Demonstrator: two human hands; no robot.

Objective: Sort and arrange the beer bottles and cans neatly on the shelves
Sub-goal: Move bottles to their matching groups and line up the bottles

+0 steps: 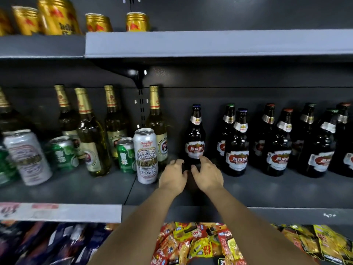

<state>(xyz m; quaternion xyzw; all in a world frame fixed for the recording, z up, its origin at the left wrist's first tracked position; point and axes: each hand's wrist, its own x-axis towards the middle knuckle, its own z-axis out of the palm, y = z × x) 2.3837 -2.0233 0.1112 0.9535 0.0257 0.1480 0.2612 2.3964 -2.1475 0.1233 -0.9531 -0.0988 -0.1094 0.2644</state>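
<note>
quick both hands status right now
Left hand: open, fingers spread, holding nothing, just left of the dark brown glass beer bottle with the red-and-white label.
Right hand: open, empty, at that bottle's base.

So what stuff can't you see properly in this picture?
- Foot of the dark bottle: hidden behind the left hand and right hand, so contact is unclear.
- White can at left: label blurred.
- Dark bottle at right: cut off by the frame edge.
- Gold cans: tops cropped.

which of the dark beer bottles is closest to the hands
The lone dark bottle with the blue cap, leftmost of the dark ones. It stands apart from the rest, right behind both hands.
</note>
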